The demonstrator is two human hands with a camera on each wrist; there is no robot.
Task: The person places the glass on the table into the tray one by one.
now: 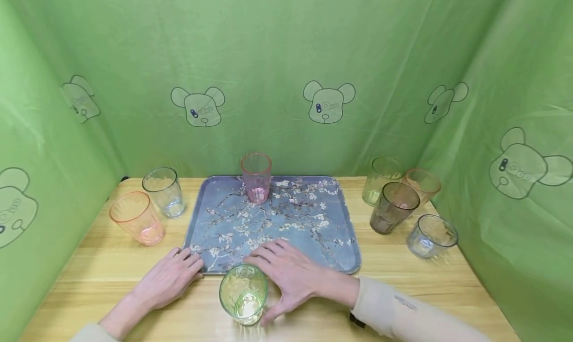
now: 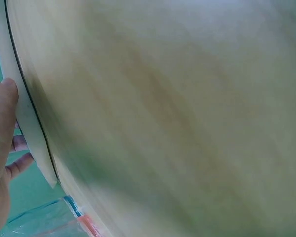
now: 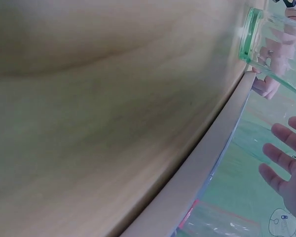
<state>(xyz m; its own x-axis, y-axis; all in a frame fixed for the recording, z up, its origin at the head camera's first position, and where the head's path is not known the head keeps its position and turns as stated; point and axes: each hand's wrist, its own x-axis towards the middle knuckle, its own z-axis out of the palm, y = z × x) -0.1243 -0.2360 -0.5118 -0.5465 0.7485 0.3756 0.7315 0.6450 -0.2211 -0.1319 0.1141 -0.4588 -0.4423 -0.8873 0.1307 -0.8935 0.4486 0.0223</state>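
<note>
A green-tinted glass (image 1: pixel 245 318) stands upright on the table in front of the tray's near edge. My right hand (image 1: pixel 293 272) is just right of it, thumb and fingers spread around that side; the right wrist view shows the fingers (image 3: pixel 281 158) apart from the glass (image 3: pixel 250 34). My left hand (image 1: pixel 172 276) holds the near left corner of the blue blossom-patterned tray (image 1: pixel 277 227), its thumb (image 2: pixel 9 91) on the outer side and fingers (image 2: pixel 20 165) over the rim. A pink glass (image 1: pixel 257 183) stands upright on the tray near its far edge.
Left of the tray stand an orange-rimmed glass (image 1: pixel 139 222) and a clear bluish glass (image 1: pixel 165 195). To its right are a brown glass (image 1: pixel 389 213), a pale green glass (image 1: pixel 373 185), an orange-brown glass (image 1: pixel 425 183) and a low clear glass (image 1: pixel 427 242). Green curtains (image 1: pixel 277 58) enclose the table.
</note>
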